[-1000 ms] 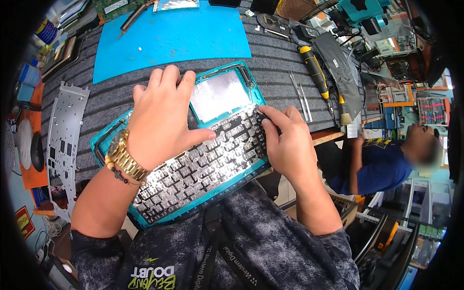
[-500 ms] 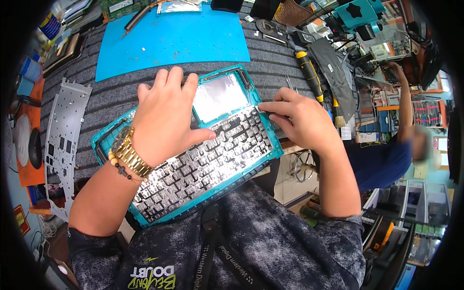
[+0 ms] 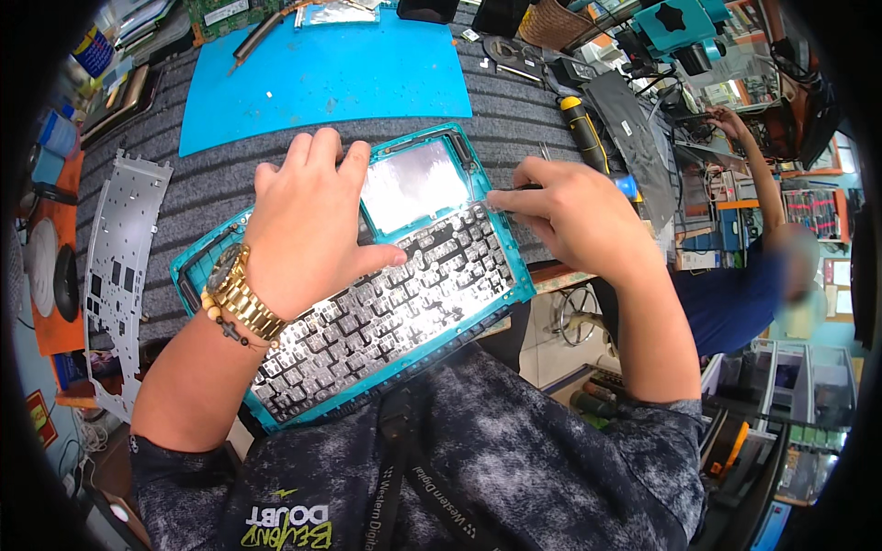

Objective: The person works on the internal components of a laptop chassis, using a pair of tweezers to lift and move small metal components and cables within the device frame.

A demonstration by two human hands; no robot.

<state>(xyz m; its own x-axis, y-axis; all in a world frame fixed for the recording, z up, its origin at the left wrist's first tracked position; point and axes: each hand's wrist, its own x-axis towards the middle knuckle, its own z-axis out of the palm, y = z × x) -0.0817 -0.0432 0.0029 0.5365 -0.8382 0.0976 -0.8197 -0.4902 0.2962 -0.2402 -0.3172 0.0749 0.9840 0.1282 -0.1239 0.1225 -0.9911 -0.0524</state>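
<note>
A teal laptop palm-rest cover [image 3: 528, 286] lies tilted in front of me, inner side up. The silvery back of a keyboard [image 3: 404, 298] fills its near part, and a shiny touchpad panel [image 3: 415, 186] sits farther up. My left hand [image 3: 308, 211] rests spread across the cover, thumb on the keyboard's upper edge. At the cover's right edge, by the keyboard's corner, my right hand [image 3: 583, 216] is closed in a pinch. A slim dark tool shows between its fingers; a blue end [image 3: 627, 187] sticks out behind the hand, seemingly the same tool. Its tip is hidden.
Beyond the cover lies a blue mat [image 3: 326, 83] on grey ribbed cloth. A perforated metal plate [image 3: 127, 266] is at the left. A yellow-and-black screwdriver [image 3: 584, 133], a fan [image 3: 513, 55] and a dark sheet [image 3: 629, 119] lie right. Another person [image 3: 735, 294] works farther right.
My right hand has turned slightly, and a blue end now shows behind it. The left hand stays on the cover, which has barely shifted. The other person's arm moved left.
</note>
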